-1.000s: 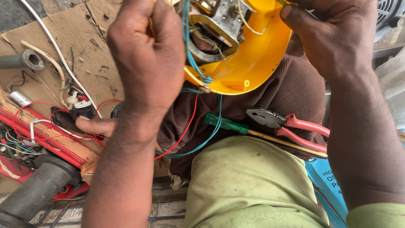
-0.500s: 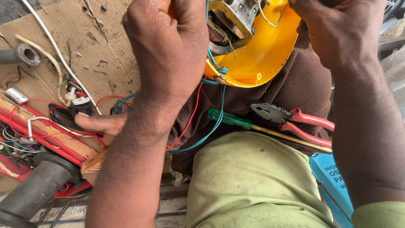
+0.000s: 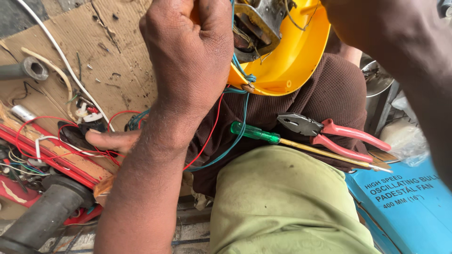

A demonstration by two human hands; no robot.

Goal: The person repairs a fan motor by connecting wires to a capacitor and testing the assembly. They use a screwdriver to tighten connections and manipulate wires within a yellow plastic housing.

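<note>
1. Left hand [image 3: 188, 61]: fisted at upper centre of the frame, back of the hand to the camera. It is clamped on the near edge of the yellow housing [image 3: 292, 61]; the fingertips are hidden, so the exact grip point cannot be told.
2. Right hand: only the forearm shows, along the upper right edge. Whether it is closed on anything cannot be told.
3. The yellow housing sits at top centre, held above the lap, with a grey metal motor part [image 3: 259, 23] inside it. Blue and red wires [image 3: 235, 122] hang from its lower rim down across the brown cloth [image 3: 329, 99].
4. Change over the last second: the housing and the left fist have risen toward the top of the frame and fill more of it. The right hand has passed out of view. Judgement: the work is being drawn closer to the eyes for fine handling at the wiring.
5. Tools lying untouched on the lap, centre right: a green-handled screwdriver [image 3: 254, 132] and red-handled pliers [image 3: 329, 131], just beside each other.
6. Left of frame: cardboard [image 3: 117, 56], loose wires and a black cylinder [image 3: 42, 218].
</note>
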